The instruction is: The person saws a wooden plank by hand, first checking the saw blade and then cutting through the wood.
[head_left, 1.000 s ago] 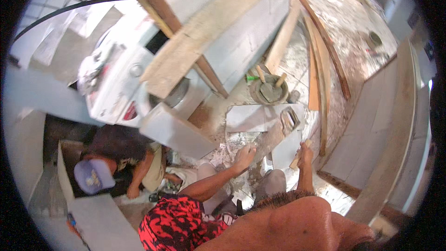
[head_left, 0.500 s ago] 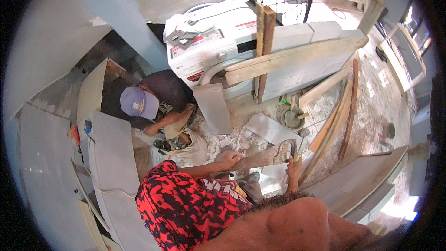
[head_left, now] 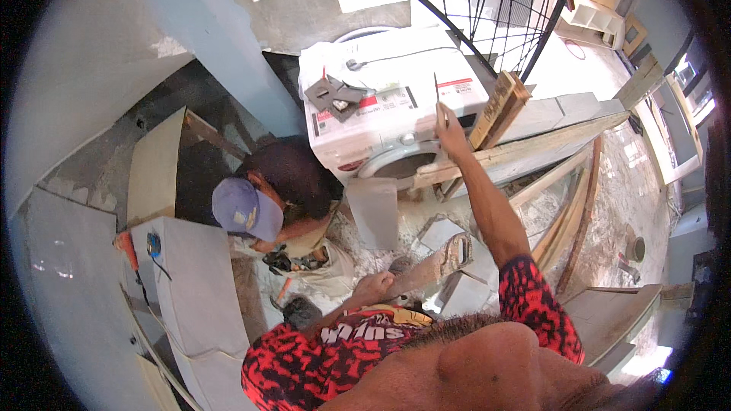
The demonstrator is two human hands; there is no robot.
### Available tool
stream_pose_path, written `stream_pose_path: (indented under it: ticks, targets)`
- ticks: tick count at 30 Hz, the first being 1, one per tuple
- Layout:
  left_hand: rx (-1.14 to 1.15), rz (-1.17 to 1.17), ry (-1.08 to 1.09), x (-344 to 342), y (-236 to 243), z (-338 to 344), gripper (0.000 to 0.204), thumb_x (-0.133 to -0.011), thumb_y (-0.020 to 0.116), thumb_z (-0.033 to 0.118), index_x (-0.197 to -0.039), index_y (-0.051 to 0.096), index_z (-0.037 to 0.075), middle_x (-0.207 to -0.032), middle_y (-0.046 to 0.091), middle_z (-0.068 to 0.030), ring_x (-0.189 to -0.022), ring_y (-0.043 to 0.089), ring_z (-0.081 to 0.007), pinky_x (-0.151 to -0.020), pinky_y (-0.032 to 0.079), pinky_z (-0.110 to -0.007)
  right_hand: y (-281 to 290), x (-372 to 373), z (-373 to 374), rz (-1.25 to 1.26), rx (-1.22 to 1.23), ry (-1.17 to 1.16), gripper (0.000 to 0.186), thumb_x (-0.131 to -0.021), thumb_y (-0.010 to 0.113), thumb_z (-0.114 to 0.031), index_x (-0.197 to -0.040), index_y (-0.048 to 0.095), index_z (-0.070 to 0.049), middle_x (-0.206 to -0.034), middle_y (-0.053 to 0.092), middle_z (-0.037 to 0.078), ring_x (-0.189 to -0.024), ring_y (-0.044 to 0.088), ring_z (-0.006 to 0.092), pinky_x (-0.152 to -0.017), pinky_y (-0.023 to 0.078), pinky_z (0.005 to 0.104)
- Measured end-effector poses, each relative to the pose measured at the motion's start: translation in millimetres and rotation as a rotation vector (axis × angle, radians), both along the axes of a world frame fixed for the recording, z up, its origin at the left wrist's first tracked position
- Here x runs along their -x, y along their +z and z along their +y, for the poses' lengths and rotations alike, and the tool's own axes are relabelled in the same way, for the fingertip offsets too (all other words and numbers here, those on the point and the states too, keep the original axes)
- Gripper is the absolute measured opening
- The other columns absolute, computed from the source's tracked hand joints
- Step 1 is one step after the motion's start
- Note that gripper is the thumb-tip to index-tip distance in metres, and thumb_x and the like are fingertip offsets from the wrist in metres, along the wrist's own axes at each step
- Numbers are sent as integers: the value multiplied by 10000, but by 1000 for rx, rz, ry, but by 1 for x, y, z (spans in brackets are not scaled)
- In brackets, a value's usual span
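My left hand (head_left: 373, 288) is closed around the narrow end of a handsaw (head_left: 422, 272). The saw's handle points to the right, above the floor. My right arm is stretched far forward, and my right hand (head_left: 452, 134) pinches a thin, pencil-like stick (head_left: 437, 90) that points upward. This hand is over the front edge of a white washing machine (head_left: 396, 123), just left of an upright wooden post (head_left: 499, 113). A long wooden plank (head_left: 533, 146) runs along a low block wall (head_left: 567, 118) beside the post.
A co-worker in a blue cap (head_left: 245, 207) crouches at left beside a sack of tools (head_left: 324, 262). A grey block (head_left: 373, 213) stands before the washer. Loose boards (head_left: 567, 217) lean at right; an orange power tool (head_left: 126, 247) is at far left. Stairs rise behind.
My right hand has moved from beside the saw handle up and forward to the post and washer. My left hand still grips the saw, and the view has shifted.
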State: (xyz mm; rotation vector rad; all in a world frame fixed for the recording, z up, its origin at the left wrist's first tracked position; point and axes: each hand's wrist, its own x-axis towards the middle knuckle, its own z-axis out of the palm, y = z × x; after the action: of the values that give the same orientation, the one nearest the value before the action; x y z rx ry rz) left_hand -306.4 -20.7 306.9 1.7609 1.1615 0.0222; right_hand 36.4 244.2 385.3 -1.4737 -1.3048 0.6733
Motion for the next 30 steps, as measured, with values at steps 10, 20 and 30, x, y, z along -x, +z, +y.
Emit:
stream_pose_path:
  ticks: [10, 20, 30]
  targets:
    - [-35, 186, -86, 10, 31, 43, 414, -966, 369, 410, -1095, 622, 109, -968, 651, -265, -928, 626, -440, -824, 479, -520, -10, -6, 115, -206, 113, -416, 534, -894, 561, -229, -1369, 435, -19, -1212, 582, 240, -1194, 526, 355, -1000, 406, 458]
    - [-110, 180, -551, -57, 49, 61, 340, -951, 438, 364, -1091, 632, 122, -968, 668, -223, -942, 627, -427, -831, 474, -510, -92, 63, -391, -442, 753, -161, 632, -731, 600, -68, -1345, 452, -84, -1297, 504, 203, -1196, 493, 387, -996, 400, 509]
    - [-56, 78, -1161, -187, -7, -66, 345, -895, 532, 296, -1084, 646, 30, -1011, 675, -202, -984, 637, -336, -869, 474, -419, -204, 131, -717, -370, 884, -750, 609, -702, 720, -178, -1276, 517, -181, -1370, 418, 130, -1335, 348, 346, -1037, 314, 584]
